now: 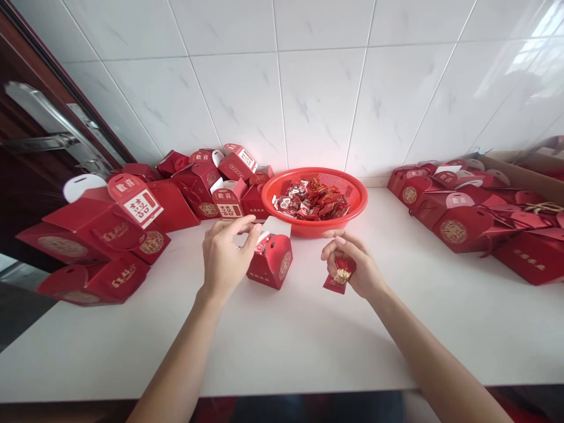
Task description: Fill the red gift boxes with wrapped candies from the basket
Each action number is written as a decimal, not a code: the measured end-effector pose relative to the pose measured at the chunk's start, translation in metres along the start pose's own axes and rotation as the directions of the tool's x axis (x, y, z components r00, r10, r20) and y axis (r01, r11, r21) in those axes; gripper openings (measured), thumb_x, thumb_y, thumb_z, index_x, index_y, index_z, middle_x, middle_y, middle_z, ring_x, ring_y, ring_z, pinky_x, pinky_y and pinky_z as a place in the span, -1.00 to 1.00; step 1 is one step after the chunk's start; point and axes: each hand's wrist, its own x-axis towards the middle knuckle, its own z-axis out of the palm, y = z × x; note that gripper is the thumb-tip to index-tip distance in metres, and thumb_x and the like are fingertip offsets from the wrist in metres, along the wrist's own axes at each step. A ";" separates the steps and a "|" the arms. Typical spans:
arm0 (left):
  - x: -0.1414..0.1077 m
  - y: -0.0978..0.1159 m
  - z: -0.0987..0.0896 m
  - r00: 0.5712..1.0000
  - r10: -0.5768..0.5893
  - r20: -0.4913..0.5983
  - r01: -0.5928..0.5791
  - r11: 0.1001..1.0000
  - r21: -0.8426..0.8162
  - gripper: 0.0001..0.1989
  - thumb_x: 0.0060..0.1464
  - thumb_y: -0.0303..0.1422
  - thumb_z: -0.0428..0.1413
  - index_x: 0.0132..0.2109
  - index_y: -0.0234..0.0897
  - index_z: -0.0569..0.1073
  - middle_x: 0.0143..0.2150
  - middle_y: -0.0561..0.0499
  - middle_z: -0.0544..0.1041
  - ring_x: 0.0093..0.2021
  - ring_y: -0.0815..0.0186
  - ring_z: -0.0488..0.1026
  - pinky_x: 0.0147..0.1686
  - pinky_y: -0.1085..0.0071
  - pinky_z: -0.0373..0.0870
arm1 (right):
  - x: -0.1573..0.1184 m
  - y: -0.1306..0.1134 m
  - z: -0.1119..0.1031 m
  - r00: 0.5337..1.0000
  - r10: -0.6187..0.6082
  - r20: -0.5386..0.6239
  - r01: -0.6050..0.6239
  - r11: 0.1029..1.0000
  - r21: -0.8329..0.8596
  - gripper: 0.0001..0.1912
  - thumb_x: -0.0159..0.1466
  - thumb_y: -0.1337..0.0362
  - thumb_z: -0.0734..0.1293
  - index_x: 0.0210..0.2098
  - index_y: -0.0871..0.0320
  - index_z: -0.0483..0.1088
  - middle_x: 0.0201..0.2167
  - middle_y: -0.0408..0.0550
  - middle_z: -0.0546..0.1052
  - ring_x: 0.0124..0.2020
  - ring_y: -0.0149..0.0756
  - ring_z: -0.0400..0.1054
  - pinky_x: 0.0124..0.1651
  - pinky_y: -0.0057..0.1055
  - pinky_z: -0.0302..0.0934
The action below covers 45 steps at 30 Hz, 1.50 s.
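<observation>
A small red gift box (273, 261) with gold print stands on the table with its top flaps up. My left hand (227, 255) is at its left side, thumb and fingers closed at the raised flap; the exact contact is partly hidden. Something white and red shows inside the box's mouth. To the right of the box, my right hand (352, 264) hovers over the table with a red candy packet (338, 276) in its curled fingers. Behind the box sits a red plastic basket (359, 202) with wrapped candies (315, 200) in it.
Closed red gift boxes (99, 220) are piled at the left and back left. More red boxes (458, 226) lie at the right, beside a cardboard carton (515, 176). A tiled wall (321, 100) bounds the white table (308, 352); a door handle (53, 117) is at far left.
</observation>
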 end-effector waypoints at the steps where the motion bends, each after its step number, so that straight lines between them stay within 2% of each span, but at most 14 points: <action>1: 0.000 0.001 0.000 1.000 0.021 -0.011 -0.021 1.000 -0.011 -0.82 0.17 -0.32 0.19 -0.13 -0.29 0.61 -0.27 -0.06 0.66 -0.20 0.17 0.55 -0.06 0.22 0.44 | 0.000 0.000 0.000 1.000 -0.002 -0.007 0.002 1.000 0.009 -0.69 0.17 0.04 0.42 -0.23 0.13 0.40 -0.52 -0.15 0.55 -0.69 -0.45 0.28 -0.66 -0.52 0.09; 5: -0.005 0.019 0.000 0.992 0.121 -0.036 -0.126 0.963 -0.237 -0.88 0.20 -0.42 0.14 -0.18 -0.31 0.58 -0.19 -0.09 0.64 -0.17 0.23 0.55 -0.10 0.32 0.47 | 0.002 0.001 0.001 0.999 -0.020 -0.046 0.024 0.996 0.081 -0.72 0.15 0.10 0.46 -0.25 0.13 0.43 -0.52 -0.19 0.53 -0.68 -0.50 0.27 -0.62 -0.53 0.16; 9: -0.030 0.052 0.007 0.950 0.256 0.179 -0.168 0.902 -0.398 -0.85 0.22 -0.43 0.13 -0.10 -0.28 0.55 -0.20 -0.04 0.63 -0.22 0.27 0.57 -0.12 0.37 0.49 | 0.002 0.000 0.002 0.995 -0.047 -0.083 0.061 0.982 0.179 -0.72 0.11 0.15 0.51 -0.26 0.11 0.45 -0.53 -0.24 0.49 -0.68 -0.55 0.23 -0.62 -0.56 0.15; 11: -0.044 0.065 0.014 0.921 0.238 0.308 -0.085 0.896 -0.435 -0.76 0.22 -0.37 0.15 0.03 -0.30 0.50 -0.18 -0.06 0.64 -0.23 0.26 0.58 -0.17 0.37 0.52 | 0.001 -0.001 0.002 0.993 -0.049 -0.104 0.070 0.974 0.215 -0.74 0.11 0.17 0.51 -0.25 0.10 0.46 -0.53 -0.25 0.48 -0.68 -0.56 0.20 -0.62 -0.58 0.14; 13: -0.055 0.073 0.020 0.884 0.188 0.427 0.058 0.863 -0.501 -0.69 0.23 -0.35 0.15 0.10 -0.30 0.46 -0.17 -0.05 0.66 -0.24 0.27 0.60 -0.19 0.39 0.54 | 0.000 -0.002 0.002 0.993 -0.040 -0.113 0.067 0.967 0.245 -0.76 0.12 0.19 0.51 -0.25 0.09 0.47 -0.53 -0.26 0.47 -0.68 -0.57 0.18 -0.63 -0.59 0.12; 17: -0.058 0.075 0.025 0.834 0.035 0.550 0.351 0.735 -0.580 -0.76 0.23 -0.38 0.13 0.03 -0.25 0.51 -0.21 0.01 0.67 -0.23 0.31 0.61 -0.16 0.43 0.56 | -0.001 -0.002 0.003 0.995 -0.040 -0.090 0.062 0.964 0.257 -0.79 0.14 0.20 0.50 -0.25 0.07 0.50 -0.43 -0.20 0.54 -0.55 -0.50 0.31 -0.50 -0.56 0.25; 20: -0.052 0.071 0.023 0.820 -0.098 0.564 0.481 0.652 -0.586 -0.74 0.19 -0.31 0.18 0.01 -0.23 0.55 -0.21 0.01 0.66 -0.23 0.30 0.60 -0.16 0.41 0.56 | -0.001 -0.001 0.004 0.998 -0.048 -0.030 0.053 0.974 0.218 -0.77 0.17 0.14 0.47 -0.21 0.08 0.51 -0.27 -0.10 0.60 -0.32 -0.36 0.45 -0.25 -0.42 0.38; 23: -0.047 0.068 0.020 0.821 -0.133 0.555 0.518 0.581 -0.628 -0.71 0.17 -0.28 0.20 0.03 -0.23 0.55 -0.23 0.00 0.63 -0.22 0.29 0.59 -0.16 0.40 0.56 | -0.002 0.001 0.005 0.999 -0.032 0.012 0.030 0.988 0.149 -0.73 0.19 0.10 0.44 -0.17 0.08 0.51 -0.18 -0.03 0.61 -0.20 -0.22 0.47 -0.20 -0.30 0.39; 25: -0.045 0.065 0.019 0.835 -0.152 0.529 0.513 0.564 -0.647 -0.72 0.17 -0.28 0.20 0.02 -0.22 0.55 -0.25 0.00 0.59 -0.23 0.30 0.57 -0.19 0.42 0.55 | -0.002 0.001 0.006 1.000 -0.021 0.001 0.021 0.996 0.082 -0.74 0.19 0.10 0.45 -0.18 0.09 0.50 -0.24 -0.05 0.60 -0.24 -0.22 0.46 -0.23 -0.30 0.38; 29: -0.044 0.061 0.018 0.857 -0.205 0.473 0.496 0.580 -0.646 -0.70 0.16 -0.24 0.20 0.02 -0.23 0.53 -0.28 0.02 0.53 -0.28 0.33 0.54 -0.25 0.44 0.53 | -0.002 0.002 0.005 0.999 -0.049 -0.025 0.048 0.999 -0.016 -0.78 0.16 0.12 0.49 -0.34 0.12 0.50 -0.40 -0.13 0.53 -0.41 -0.36 0.37 -0.30 -0.39 0.32; 33: -0.043 0.058 0.016 0.866 -0.207 0.456 0.482 0.589 -0.648 -0.68 0.16 -0.23 0.20 0.03 -0.24 0.52 -0.27 0.01 0.54 -0.25 0.30 0.54 -0.25 0.42 0.54 | -0.001 0.003 0.004 0.997 -0.072 0.004 0.072 0.997 -0.016 -0.77 0.14 0.11 0.51 -0.39 0.12 0.49 -0.46 -0.18 0.49 -0.59 -0.49 0.22 -0.51 -0.47 0.22; 36: -0.043 0.059 0.015 0.868 -0.189 0.459 0.477 0.572 -0.667 -0.67 0.16 -0.24 0.21 0.04 -0.24 0.51 -0.28 0.01 0.55 -0.27 0.30 0.55 -0.25 0.41 0.55 | -0.002 0.001 0.004 0.998 -0.055 0.023 0.054 0.998 0.013 -0.78 0.14 0.12 0.51 -0.40 0.12 0.48 -0.46 -0.19 0.50 -0.62 -0.52 0.21 -0.57 -0.50 0.19; 42: -0.040 0.060 0.015 0.839 -0.190 0.510 0.527 0.518 -0.674 -0.66 0.15 -0.24 0.22 0.04 -0.27 0.52 -0.28 -0.02 0.60 -0.26 0.26 0.59 -0.22 0.36 0.58 | -0.003 -0.002 0.004 0.999 -0.027 0.019 0.027 0.999 0.024 -0.77 0.13 0.13 0.52 -0.42 0.12 0.47 -0.50 -0.20 0.52 -0.68 -0.52 0.24 -0.60 -0.48 0.19; 45: -0.038 0.061 0.014 0.817 -0.142 0.559 0.546 0.501 -0.672 -0.70 0.21 -0.23 0.17 0.02 -0.27 0.55 -0.37 0.01 0.59 -0.35 0.29 0.57 -0.29 0.36 0.58 | -0.003 -0.001 0.004 0.998 -0.049 0.030 0.048 0.999 0.025 -0.80 0.15 0.13 0.50 -0.38 0.10 0.50 -0.47 -0.18 0.56 -0.67 -0.49 0.27 -0.58 -0.46 0.21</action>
